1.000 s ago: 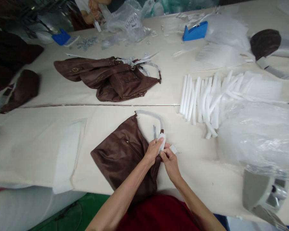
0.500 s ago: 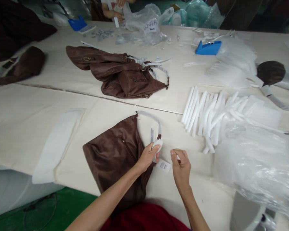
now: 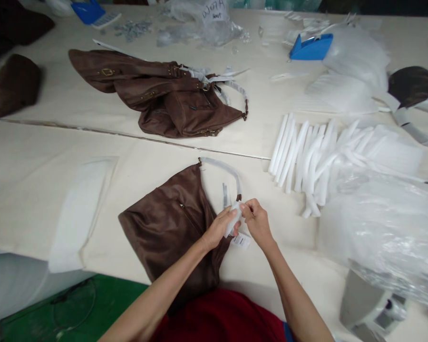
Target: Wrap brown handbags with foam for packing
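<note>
A brown leather bag (image 3: 171,218) lies on the table in front of me, its strap (image 3: 223,166) covered in pale wrapping. My left hand (image 3: 219,229) is closed around a piece of white foam wrap (image 3: 233,219) at the strap's lower end. The fingertips of my right hand (image 3: 257,219) are pinched at the right edge of that same wrap. Beneath my hands a white tag (image 3: 241,240) rests on the table beside the bag.
More brown bags (image 3: 192,107) lie beyond the table seam. White foam tubes (image 3: 299,152) and clear plastic (image 3: 385,228) are at right, with a blue tape dispenser (image 3: 312,48) behind. A grey device (image 3: 367,304) stands lower right; a foam sheet (image 3: 80,213) lies left.
My right hand has moved left and up to the foam wrap and now touches it. My left hand keeps its hold. The whole view has shifted, with the far objects higher in the picture.
</note>
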Motion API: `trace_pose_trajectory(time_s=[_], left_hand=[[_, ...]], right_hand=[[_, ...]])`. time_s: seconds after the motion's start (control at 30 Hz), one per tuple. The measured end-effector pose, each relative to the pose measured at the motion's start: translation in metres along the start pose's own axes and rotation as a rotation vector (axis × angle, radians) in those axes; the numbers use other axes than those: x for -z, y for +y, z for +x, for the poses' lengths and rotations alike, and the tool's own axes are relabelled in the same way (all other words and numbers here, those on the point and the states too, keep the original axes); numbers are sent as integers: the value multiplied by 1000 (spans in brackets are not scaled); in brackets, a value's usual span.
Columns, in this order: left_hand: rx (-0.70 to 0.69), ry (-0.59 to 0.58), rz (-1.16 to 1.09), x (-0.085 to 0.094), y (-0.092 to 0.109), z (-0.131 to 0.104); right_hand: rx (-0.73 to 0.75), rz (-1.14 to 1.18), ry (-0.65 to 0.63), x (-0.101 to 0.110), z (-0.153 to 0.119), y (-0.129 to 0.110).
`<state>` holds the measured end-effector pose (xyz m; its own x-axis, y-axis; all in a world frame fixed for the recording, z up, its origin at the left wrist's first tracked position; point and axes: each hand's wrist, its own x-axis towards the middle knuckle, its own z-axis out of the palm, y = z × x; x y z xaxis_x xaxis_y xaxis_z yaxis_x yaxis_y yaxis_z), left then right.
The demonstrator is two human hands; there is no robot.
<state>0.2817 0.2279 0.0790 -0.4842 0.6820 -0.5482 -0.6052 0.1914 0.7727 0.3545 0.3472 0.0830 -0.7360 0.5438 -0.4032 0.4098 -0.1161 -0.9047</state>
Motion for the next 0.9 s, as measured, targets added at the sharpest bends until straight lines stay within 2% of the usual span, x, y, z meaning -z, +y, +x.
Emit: trace_pose_trajectory(time_s=[0.17,0.27,0.37,0.47,0.63,0.77,0.9], left_hand=[[-6,-66,-25,3,2,-2],[-38,-22,57,2,-1,-2],[-64,19,100,2,-6,-2],[-85,52,148,3,-11,-1],[-112,137,165,5,-12,1],[-127,132,154,7,-14,4],[-147,99,192,11,-15,7]], right_hand=[[-23,37,-27,-3,10,2],[-66,122,-53,-6,13,5],[-102,249,38,-10,5,12],[-123,318,168,-15,-15,21],[-67,356,170,-28,-41,31],[-15,395,260,-38,-41,39],[107,234,362,-49,-36,47]])
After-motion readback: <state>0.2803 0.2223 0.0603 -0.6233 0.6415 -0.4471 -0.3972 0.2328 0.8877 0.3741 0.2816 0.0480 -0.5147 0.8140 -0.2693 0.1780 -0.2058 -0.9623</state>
